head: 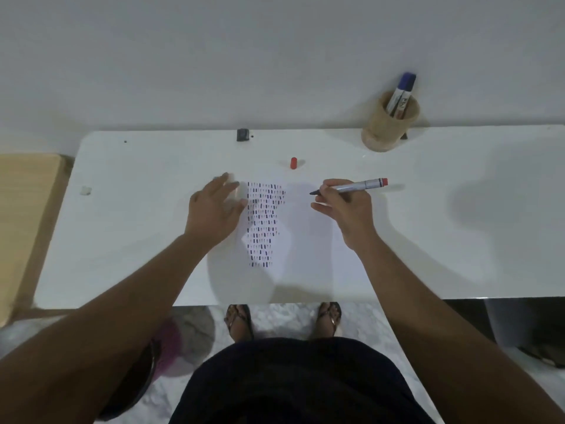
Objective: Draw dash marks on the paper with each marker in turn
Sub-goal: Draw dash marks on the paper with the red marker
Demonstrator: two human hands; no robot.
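Observation:
A white sheet of paper lies on the white table, its left half filled with several rows of dark and reddish dash marks. My right hand grips an uncapped red-ended marker, tip pointing left just above the paper's upper right part. My left hand rests flat with fingers apart on the paper's left edge. The marker's red cap stands on the table beyond the paper. A blue-capped marker stands in a wooden cup at the back right.
A small black object sits near the table's far edge, close to the wall. A white scrap lies at the left. A tan board stands beside the table's left end. My feet in sandals show below the front edge.

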